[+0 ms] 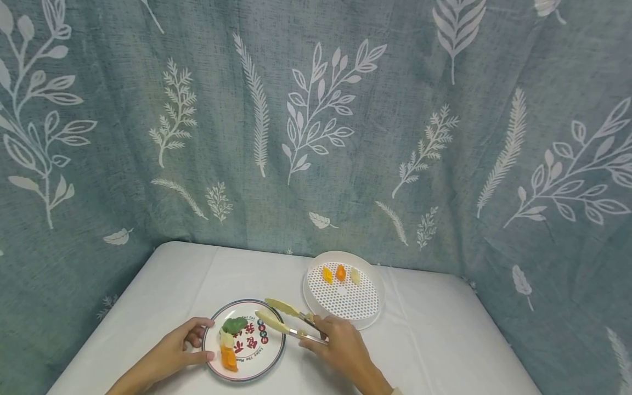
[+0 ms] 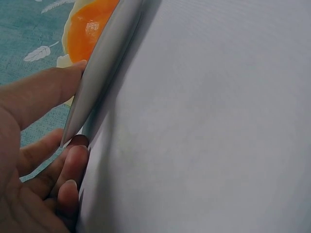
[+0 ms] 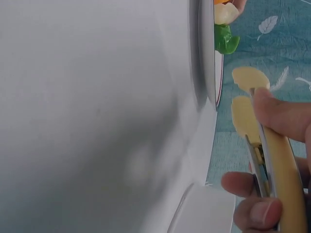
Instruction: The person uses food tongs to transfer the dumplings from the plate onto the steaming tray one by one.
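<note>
1. Head view shows the printed plate (image 1: 257, 366) on the white desk (image 1: 434, 351); the left hand (image 1: 175, 351) grips its near-left rim.
2. Right hand (image 1: 340, 345) clasps yellow tongs (image 1: 281, 317), tips parted over the plate's right side.
3. Green piece (image 1: 234, 325), pale piece (image 1: 226, 340) and orange piece (image 1: 229, 357) lie on the plate.
4. Right of the plate sits a perforated tray (image 1: 345, 299) bearing three small pieces.

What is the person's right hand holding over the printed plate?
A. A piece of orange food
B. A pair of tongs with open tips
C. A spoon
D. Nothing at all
B: the right hand grips yellow tongs, whose two tips stand apart and empty over the printed plate, while the left hand holds the plate's rim.
</note>
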{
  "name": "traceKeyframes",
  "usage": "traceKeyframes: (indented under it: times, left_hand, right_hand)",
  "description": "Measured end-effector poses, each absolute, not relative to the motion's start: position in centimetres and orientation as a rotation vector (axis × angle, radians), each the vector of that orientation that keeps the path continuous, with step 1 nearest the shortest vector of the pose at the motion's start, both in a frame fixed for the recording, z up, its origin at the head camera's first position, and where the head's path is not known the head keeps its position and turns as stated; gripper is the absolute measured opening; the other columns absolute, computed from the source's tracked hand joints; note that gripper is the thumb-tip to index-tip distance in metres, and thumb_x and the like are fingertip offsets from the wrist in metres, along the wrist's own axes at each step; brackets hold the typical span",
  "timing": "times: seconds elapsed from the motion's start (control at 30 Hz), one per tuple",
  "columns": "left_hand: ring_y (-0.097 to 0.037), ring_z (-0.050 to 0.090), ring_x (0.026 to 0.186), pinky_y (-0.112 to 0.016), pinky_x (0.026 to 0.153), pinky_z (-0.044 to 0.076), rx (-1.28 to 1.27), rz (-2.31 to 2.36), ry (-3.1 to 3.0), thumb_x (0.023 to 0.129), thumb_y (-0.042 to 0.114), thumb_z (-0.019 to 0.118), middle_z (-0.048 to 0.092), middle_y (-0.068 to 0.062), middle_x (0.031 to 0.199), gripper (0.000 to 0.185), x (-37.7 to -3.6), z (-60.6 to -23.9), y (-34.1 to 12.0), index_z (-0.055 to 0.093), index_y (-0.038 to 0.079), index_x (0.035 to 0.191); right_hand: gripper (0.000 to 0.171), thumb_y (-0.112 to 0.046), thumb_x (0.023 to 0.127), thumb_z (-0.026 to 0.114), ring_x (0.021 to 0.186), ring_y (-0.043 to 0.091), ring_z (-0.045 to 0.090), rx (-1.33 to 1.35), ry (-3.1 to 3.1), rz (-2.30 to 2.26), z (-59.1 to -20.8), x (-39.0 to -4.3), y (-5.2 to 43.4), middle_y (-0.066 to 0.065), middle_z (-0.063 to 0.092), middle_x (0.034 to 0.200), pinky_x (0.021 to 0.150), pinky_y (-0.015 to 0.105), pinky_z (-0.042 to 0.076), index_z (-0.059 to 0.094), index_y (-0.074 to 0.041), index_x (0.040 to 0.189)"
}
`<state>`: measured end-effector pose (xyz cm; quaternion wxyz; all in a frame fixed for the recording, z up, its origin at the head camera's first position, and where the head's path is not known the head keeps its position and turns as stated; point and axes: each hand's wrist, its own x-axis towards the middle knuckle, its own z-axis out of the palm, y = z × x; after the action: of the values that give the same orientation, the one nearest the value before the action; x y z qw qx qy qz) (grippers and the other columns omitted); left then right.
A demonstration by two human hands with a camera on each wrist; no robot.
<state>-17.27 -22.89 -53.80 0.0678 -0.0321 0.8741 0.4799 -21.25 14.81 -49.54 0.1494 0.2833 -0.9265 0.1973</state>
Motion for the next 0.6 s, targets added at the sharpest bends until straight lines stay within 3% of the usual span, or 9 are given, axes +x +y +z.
traceKeyframes:
  times: [0.2, 0.6]
  left_hand:
    - [-0.018, 0.048, 0.093, -0.032, 0.078, 0.04, -0.091, 1.431, 2.644, 0.066, 0.039, 0.096, 0.057, -0.001, 0.107, 0.084, -17.4, -53.8, -22.9, 0.059, 0.01, 0.135]
    - [-0.018, 0.048, 0.093, -0.032, 0.077, 0.039, -0.087, 1.448, 2.625, 0.067, 0.04, 0.096, 0.056, -0.001, 0.107, 0.084, -17.4, -53.9, -22.9, 0.058, 0.009, 0.136]
  right_hand:
    - [0.058, -0.057, 0.083, 0.078, 0.059, 0.0, 0.038, 0.89, -2.713, 0.605, -49.6, -21.0, 14.1, -0.016, 0.049, 0.066, 0.053, 0.019, 0.033, 0.077, -0.015, 0.123]
    - [0.046, -0.057, 0.083, 0.078, 0.058, 0.001, 0.038, 1.002, -2.686, 0.547, -50.1, -20.8, 12.8, -0.017, 0.048, 0.068, 0.055, 0.02, 0.034, 0.077, -0.019, 0.109]
